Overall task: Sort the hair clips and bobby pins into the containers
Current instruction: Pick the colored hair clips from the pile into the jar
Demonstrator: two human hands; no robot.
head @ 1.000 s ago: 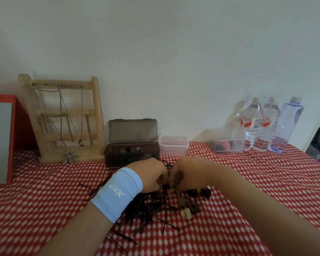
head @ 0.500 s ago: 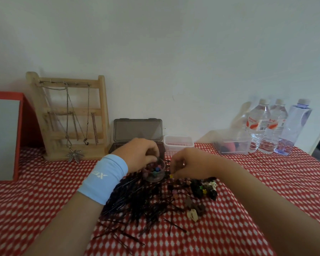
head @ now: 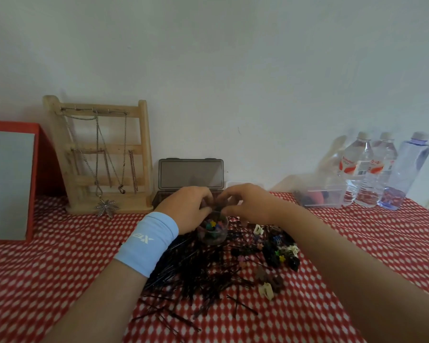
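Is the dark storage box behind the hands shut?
No, the dark storage box is open, with its lid standing upright behind the hands.

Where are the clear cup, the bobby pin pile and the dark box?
clear cup (head: 217,240): head view, front wall.
bobby pin pile (head: 196,271): head view, middle of heap.
dark box (head: 190,174): head view, raised lid.

Both forearms were stretched forward, the hands held close together. The left hand (head: 185,210) was curled round a cup (head: 214,231); the right hand (head: 249,205) was curled above it.
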